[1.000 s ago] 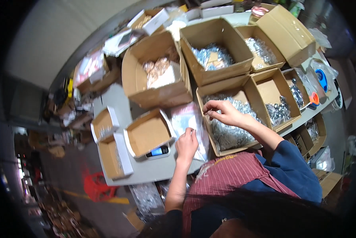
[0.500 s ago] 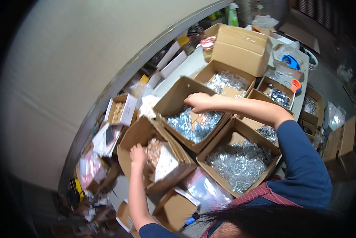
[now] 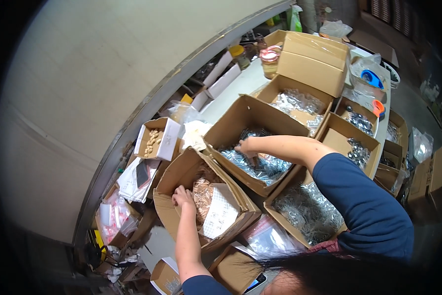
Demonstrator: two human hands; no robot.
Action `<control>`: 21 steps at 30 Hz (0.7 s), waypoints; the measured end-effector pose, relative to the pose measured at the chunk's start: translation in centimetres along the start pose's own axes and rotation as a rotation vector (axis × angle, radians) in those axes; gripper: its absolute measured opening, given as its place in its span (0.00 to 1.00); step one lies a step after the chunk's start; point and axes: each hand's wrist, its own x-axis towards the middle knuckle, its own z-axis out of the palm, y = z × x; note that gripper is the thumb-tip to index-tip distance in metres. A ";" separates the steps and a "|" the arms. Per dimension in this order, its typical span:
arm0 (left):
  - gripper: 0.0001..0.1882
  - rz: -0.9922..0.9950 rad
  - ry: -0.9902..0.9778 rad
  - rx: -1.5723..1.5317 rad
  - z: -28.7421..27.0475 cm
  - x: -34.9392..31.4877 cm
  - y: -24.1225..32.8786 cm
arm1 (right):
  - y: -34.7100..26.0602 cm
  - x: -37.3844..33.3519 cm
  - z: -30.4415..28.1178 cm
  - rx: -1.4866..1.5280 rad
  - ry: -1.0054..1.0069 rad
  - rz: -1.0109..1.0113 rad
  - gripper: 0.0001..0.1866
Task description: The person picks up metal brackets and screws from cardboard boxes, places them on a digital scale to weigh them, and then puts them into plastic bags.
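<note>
My left hand (image 3: pixel 183 196) is inside a cardboard box (image 3: pixel 169 179) at the left, fingers bent and slightly apart. Beside it lie copper-coloured small parts (image 3: pixel 202 199) and a white sheet (image 3: pixel 220 211) with writing. My right hand (image 3: pixel 246 147) reaches down into the middle cardboard box (image 3: pixel 231 115), its fingers curled at a heap of clear packets with bluish metal parts (image 3: pixel 260 167). Its fingertips are partly hidden, and what they grip is too small to tell.
Right of these stands a box of clear packets with silvery parts (image 3: pixel 304 211). Behind is a flapped carton (image 3: pixel 314 61) beside a lidded jar (image 3: pixel 270 61). A white box of small beige pieces (image 3: pixel 153 142) sits at the left, by the wall (image 3: pixel 83 73). Plastic bags (image 3: pixel 270 236) lie in front.
My right hand has dropped from above the middle box down to its packets. My left hand stays in the left box. The whole view has shifted slightly.
</note>
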 end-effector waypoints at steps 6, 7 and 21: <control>0.23 0.192 -0.060 -0.100 -0.7 -0.7 -1.1 | 0.3 -0.7 1.4 -0.208 -0.123 0.007 0.36; 0.22 0.239 -0.064 -0.220 -0.8 -0.7 -1.5 | 1.1 -0.1 2.0 -0.196 -0.155 -0.052 0.35; 0.14 0.341 0.639 -1.649 -14.7 -20.5 -4.9 | 1.4 -21.6 -7.9 1.441 0.219 -0.540 0.08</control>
